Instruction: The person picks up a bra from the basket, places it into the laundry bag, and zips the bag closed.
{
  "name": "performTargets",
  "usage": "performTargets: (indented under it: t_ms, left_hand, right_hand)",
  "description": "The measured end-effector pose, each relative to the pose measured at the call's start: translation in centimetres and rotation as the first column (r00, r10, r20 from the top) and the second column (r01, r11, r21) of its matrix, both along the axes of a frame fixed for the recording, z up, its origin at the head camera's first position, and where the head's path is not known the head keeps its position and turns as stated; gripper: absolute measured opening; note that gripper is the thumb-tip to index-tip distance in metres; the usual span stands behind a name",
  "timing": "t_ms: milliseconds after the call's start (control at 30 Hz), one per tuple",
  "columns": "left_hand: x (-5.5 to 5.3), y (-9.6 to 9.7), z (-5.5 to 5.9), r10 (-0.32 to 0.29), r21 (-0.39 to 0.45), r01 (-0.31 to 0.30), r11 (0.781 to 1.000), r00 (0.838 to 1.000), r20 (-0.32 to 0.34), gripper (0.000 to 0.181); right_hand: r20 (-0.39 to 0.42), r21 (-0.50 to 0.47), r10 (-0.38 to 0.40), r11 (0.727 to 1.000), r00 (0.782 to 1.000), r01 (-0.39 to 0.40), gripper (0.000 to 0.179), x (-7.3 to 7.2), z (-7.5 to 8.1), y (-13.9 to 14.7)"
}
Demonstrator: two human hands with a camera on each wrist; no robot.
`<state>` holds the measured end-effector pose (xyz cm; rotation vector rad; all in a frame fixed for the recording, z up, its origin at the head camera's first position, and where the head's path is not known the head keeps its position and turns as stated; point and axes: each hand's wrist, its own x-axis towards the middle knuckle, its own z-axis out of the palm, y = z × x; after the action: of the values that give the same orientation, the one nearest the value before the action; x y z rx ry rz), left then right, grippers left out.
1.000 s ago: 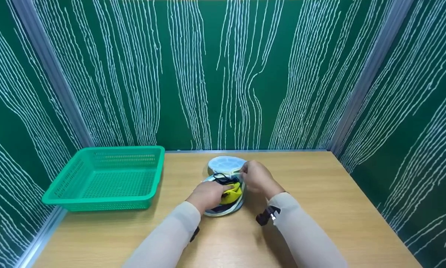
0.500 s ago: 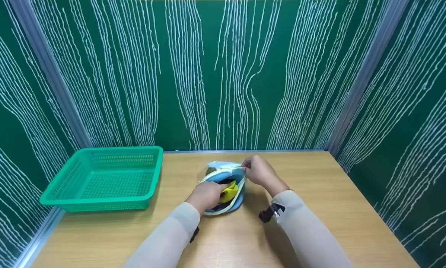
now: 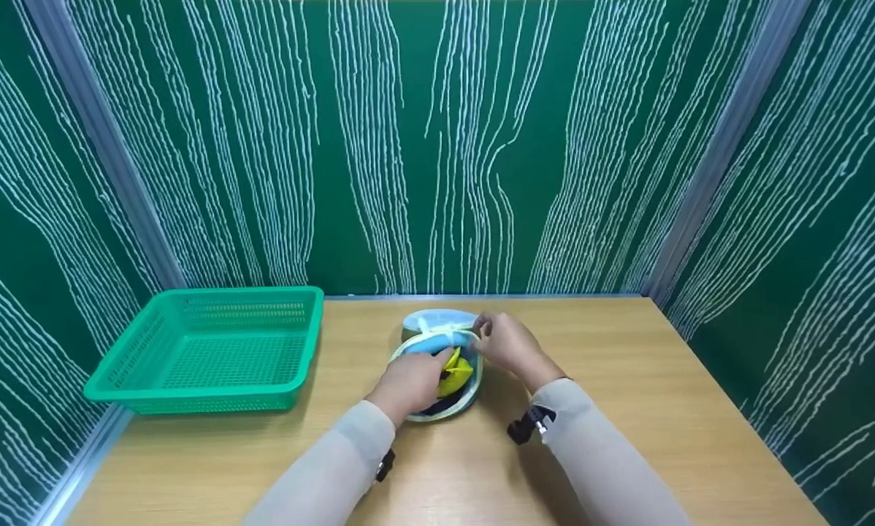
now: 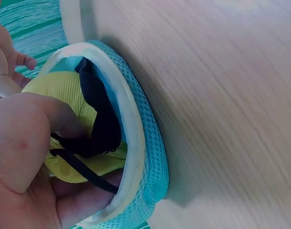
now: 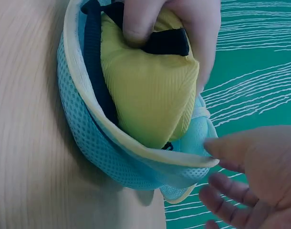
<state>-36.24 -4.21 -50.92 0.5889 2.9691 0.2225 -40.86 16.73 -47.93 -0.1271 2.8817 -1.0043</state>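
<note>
A round light-blue mesh laundry bag (image 3: pixel 472 394) with a pale yellow rim stands on the table, its lid (image 3: pixel 434 320) folded back behind it. Inside lies a yellow ribbed bra (image 5: pixel 148 90) with black straps. My left hand (image 3: pixel 410 381) reaches into the bag and grips the bra; in the left wrist view its thumb digs into the yellow fabric, and a black strap crosses one finger. At the far right side of the opening, my right hand (image 3: pixel 509 342) pinches the rim, which is drawn to a point at the thumb in the right wrist view.
To the left on the wooden table (image 3: pixel 591 409) sits a green plastic basket (image 3: pixel 218 393) with perforated sides. Green panels with white wavy lines enclose the table at the back and both sides.
The black straps that stuck out near the rim have gone down into the bag. The lid tipped up, then lay back again. My left hand has shifted slightly over the bra.
</note>
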Motion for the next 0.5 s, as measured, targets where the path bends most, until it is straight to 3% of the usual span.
performTargets:
  t_ms: [100,267,333,500]
  left_hand:
    - [0.12,-0.06,-0.05,-0.004,0.016,0.004,1.000,1.000,0.006,0.062]
    - [0.18,-0.13,-0.08,-0.025,-0.003,0.025,1.000,0.998,-0.061,0.031]
    - [0.33,0.04,0.09,-0.040,-0.023,0.038,0.999,0.997,-0.070,0.025]
    - [0.79,0.65,0.53,-0.015,-0.003,0.015,1.000,1.000,-0.019,0.026]
  right_hand:
    - [0.053,0.047,0.025,0.998,0.998,-0.028,0.044,0.45,-0.01,0.28]
    - [0.123,0.042,0.124,0.991,0.985,-0.130,0.059,0.94,-0.24,0.40]
    - [0.135,0.026,0.150,0.988,0.979,-0.155,0.060,1.03,-0.34,0.37]
    - [0.157,-0.026,0.160,0.987,0.975,-0.158,0.059,1.00,-0.15,0.33]
